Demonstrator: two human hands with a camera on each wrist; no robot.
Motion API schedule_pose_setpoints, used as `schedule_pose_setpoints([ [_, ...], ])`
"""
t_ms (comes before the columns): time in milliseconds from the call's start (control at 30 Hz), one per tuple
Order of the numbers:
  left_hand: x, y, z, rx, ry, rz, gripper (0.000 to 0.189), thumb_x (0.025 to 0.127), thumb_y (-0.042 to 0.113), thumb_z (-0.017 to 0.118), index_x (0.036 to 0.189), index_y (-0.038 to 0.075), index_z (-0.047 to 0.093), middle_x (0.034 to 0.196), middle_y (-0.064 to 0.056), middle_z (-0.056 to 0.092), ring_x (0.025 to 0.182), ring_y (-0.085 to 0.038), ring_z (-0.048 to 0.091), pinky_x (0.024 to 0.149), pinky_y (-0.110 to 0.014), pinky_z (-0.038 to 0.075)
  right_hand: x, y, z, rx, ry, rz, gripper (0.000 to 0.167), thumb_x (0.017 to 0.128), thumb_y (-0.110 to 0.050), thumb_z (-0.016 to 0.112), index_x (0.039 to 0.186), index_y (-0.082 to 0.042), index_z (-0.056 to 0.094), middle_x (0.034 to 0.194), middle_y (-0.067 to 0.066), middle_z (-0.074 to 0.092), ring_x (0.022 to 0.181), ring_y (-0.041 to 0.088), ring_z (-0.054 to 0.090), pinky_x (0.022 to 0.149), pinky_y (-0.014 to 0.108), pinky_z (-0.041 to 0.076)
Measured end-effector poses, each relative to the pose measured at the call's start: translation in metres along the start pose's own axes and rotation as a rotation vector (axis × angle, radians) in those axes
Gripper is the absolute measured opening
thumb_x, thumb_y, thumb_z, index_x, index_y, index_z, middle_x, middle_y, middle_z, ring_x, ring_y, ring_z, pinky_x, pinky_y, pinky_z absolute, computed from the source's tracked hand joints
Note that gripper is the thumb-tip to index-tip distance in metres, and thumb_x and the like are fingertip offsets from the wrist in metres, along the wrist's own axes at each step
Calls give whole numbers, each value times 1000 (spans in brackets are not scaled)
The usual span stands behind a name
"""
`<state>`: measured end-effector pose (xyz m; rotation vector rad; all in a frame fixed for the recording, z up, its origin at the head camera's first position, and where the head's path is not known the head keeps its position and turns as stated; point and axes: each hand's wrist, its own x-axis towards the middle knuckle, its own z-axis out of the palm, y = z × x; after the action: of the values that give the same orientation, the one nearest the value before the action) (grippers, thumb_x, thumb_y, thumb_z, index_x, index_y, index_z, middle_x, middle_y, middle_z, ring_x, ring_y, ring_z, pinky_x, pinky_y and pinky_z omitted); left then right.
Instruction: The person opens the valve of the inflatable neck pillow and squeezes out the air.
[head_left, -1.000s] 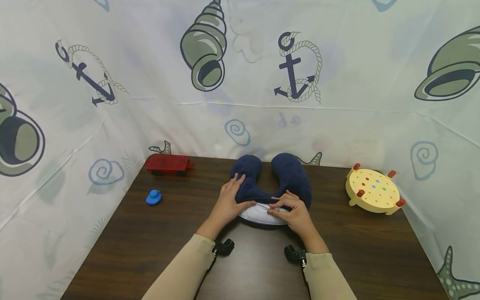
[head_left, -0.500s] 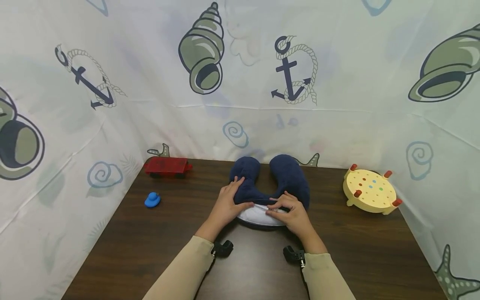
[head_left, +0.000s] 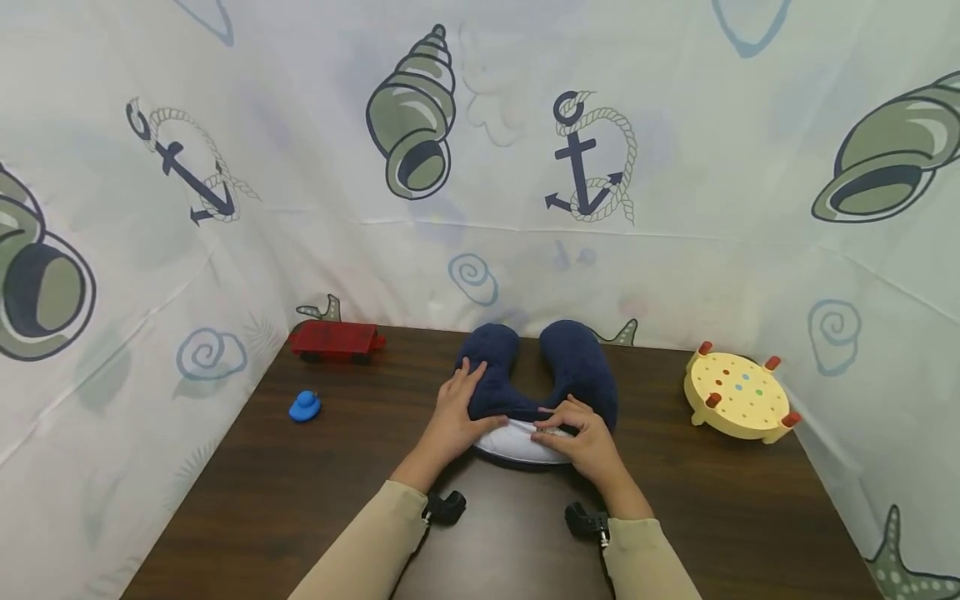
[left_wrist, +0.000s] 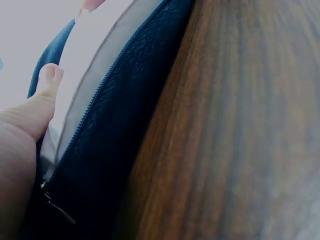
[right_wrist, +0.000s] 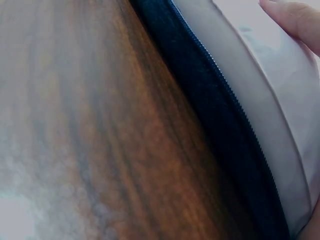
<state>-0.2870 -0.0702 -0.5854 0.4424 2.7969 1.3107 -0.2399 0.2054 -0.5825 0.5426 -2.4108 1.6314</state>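
Observation:
A navy U-shaped neck pillow [head_left: 573, 367] lies on the table, its two arms toward the back wall. Along its near curve the zipper is open, baring a white inner lining [head_left: 517, 443]. My left hand [head_left: 450, 417] rests on the pillow's left side, fingers spread, thumb across the lining's upper edge. My right hand [head_left: 581, 437] is at the right part of the opening, thumb and forefinger bent in a pinch on the white lining. In the left wrist view a metal zipper pull [left_wrist: 60, 212] hangs at the left end of the zipper, below my left thumb [left_wrist: 42, 100].
A red toy wagon [head_left: 335, 340] stands at the back left, with a blue rubber duck [head_left: 304, 407] nearer. On the right sits a round yellow toy with red pegs [head_left: 738, 396]. A printed cloth [head_left: 510, 183] hangs around the dark wooden table [head_left: 300, 500].
The head view has tilted slightly, so the scene sits a little lower. Both hands keep their places on the neck pillow, with hardly any finger movement.

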Motion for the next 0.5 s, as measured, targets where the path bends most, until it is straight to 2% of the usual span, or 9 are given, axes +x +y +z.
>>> schedule_pose_setpoints([
  [33, -1, 0, 1, 0, -8, -5, 109, 85, 64, 87, 172, 48, 23, 185, 4, 4, 169, -40, 12, 124, -78, 29, -1, 1, -1, 1, -2, -5, 19, 83, -19, 96, 99, -24, 89, 102, -3, 82, 122, 27, 76, 136, 44, 23],
  [133, 0, -1, -2, 14, -63, 4, 118, 83, 64, 89, 175, 43, 18, 186, -1, 0, 170, -42, 7, 125, -77, 26, -1, 0, -3, 3, -15, -12, 18, 83, -22, 97, 99, -27, 89, 104, -4, 82, 123, 25, 75, 136, 42, 24],
  [267, 2, -1, -11, 24, -170, 33, 132, 78, 61, 94, 176, 38, 9, 185, -7, -6, 171, -43, -2, 128, -77, 20, -1, 1, -3, -2, -13, -16, 17, 84, -23, 96, 99, -28, 89, 111, -2, 83, 124, 23, 74, 134, 30, 22],
  [367, 4, -2, -15, 31, -221, 42, 142, 73, 59, 99, 176, 38, 2, 185, -7, -10, 171, -41, -5, 128, -78, 19, -1, 3, -2, -9, -2, -26, 17, 83, -21, 96, 99, -26, 89, 113, 1, 83, 123, 25, 75, 135, 36, 23],
  [500, 5, -4, -14, 50, -228, 49, 149, 68, 54, 103, 177, 36, 2, 185, -9, -9, 171, -43, -3, 127, -77, 22, 0, 5, -1, 1, 0, -29, 17, 83, -19, 97, 98, -24, 89, 108, -1, 83, 122, 25, 75, 136, 42, 23],
])
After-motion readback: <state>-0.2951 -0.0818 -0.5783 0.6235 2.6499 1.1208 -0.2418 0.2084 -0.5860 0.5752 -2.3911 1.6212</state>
